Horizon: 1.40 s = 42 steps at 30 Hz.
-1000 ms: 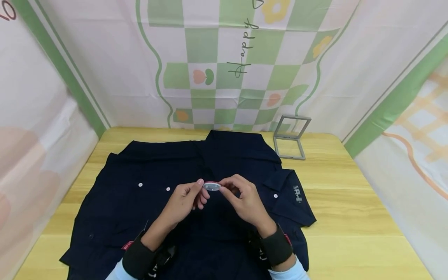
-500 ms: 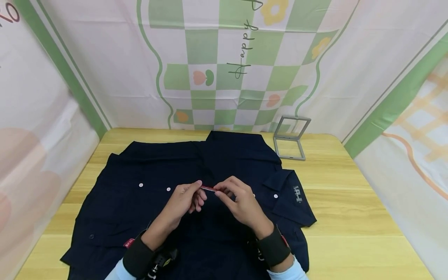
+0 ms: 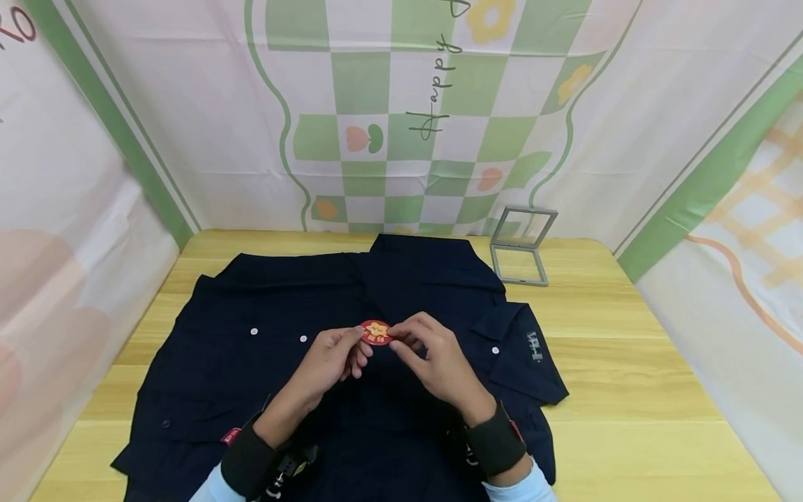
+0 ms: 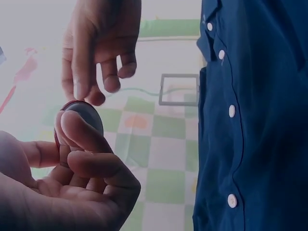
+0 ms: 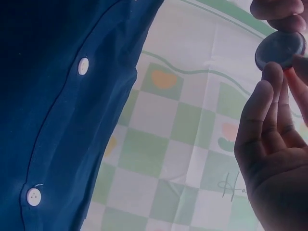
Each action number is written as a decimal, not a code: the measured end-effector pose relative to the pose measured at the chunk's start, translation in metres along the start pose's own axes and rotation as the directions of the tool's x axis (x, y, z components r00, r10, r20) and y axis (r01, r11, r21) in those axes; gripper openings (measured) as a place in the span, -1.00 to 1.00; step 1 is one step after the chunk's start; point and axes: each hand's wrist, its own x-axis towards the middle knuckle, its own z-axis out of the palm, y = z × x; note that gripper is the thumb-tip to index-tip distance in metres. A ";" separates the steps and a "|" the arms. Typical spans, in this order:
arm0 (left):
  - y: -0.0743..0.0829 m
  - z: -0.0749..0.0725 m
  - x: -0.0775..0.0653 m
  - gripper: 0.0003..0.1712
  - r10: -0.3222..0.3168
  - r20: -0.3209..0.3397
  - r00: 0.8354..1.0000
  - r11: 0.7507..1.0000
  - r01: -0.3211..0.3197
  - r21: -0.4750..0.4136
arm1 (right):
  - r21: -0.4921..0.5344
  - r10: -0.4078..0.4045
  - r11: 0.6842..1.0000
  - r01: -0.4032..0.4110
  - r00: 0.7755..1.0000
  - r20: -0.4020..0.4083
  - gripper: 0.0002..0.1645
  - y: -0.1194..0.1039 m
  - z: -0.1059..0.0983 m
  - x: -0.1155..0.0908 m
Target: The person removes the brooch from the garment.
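Note:
A round badge (image 3: 376, 332), red with a yellow flower and small characters on its front, is held up over a dark navy shirt (image 3: 414, 279). My left hand (image 3: 329, 359) pinches its left edge with the thumb on the printed face. On the opposite edge, my right hand (image 3: 439, 359) holds it between thumb and fingers. The badge's grey back (image 5: 279, 50) shows in the right wrist view. In the left wrist view the badge (image 4: 88, 113) is seen nearly from the side, with fingers covering part of it.
The shirt, with white buttons (image 3: 254, 331), lies spread over a wooden table (image 3: 627, 390). A grey hinged frame (image 3: 523, 282) stands unfolded at the table's back right. Patterned cloth (image 3: 420, 188) hangs behind the table and along both sides.
The badge has turned between my hands: its grey back showed first, then its thin edge, and now its red front faces up. My hands have barely shifted.

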 end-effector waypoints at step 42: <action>0.007 -0.004 0.001 -0.53 0.268 -0.002 0.963 0.927 -0.258 0.274 | 0.518 0.641 0.663 -0.541 0.768 -0.018 -0.65 -0.025 0.007 0.024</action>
